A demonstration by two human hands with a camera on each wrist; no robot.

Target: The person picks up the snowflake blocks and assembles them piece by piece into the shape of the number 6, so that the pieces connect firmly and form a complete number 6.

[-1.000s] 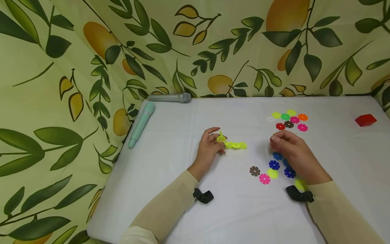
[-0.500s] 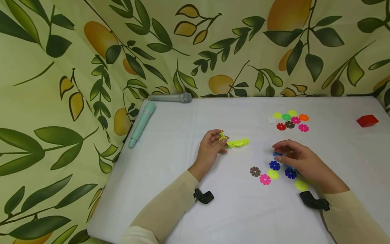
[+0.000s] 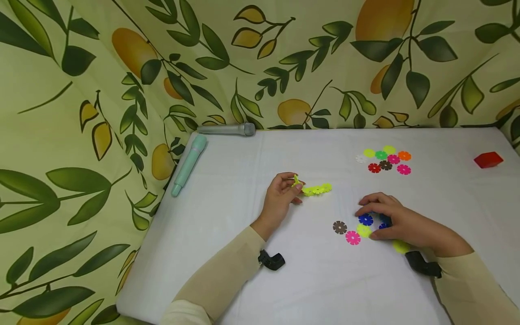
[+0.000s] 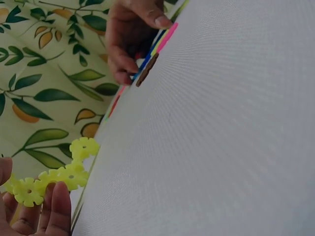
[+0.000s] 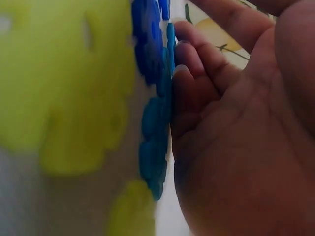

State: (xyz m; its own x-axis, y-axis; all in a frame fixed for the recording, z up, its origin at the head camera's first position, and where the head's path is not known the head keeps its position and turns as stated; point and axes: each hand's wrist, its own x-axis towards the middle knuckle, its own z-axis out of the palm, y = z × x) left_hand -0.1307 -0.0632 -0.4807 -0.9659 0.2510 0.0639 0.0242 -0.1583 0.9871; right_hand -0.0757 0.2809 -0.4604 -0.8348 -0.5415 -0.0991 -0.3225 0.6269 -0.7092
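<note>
My left hand (image 3: pixel 278 196) pinches a chain of yellow interlocking flower-shaped discs (image 3: pixel 318 189) between thumb and fingers. In the left wrist view the joined yellow discs (image 4: pixel 71 175) stick out past the fingertips, one standing at an angle. My right hand (image 3: pixel 400 221) hovers low over the nearer group of loose discs, thumb and fingers spread apart. Its thumb tip is right at a flat yellow disc (image 3: pixel 364 230), and its index finger reaches past a dark blue disc (image 3: pixel 365 219). In the right wrist view, light blue discs (image 5: pixel 157 132) lie beside the curled outer fingers.
A brown disc (image 3: pixel 340 227) and a pink disc (image 3: pixel 352 238) lie left of the right hand. Farther back is a group of mixed discs (image 3: pixel 381 155). A red block (image 3: pixel 489 160) sits at right; a green microphone (image 3: pixel 189 165) and a grey microphone (image 3: pixel 226 129) lie at back left.
My right hand has lowered and come nearer over the loose discs, its thumb and fingers spreading. The left hand has slightly tilted the yellow chain, its free end now higher.
</note>
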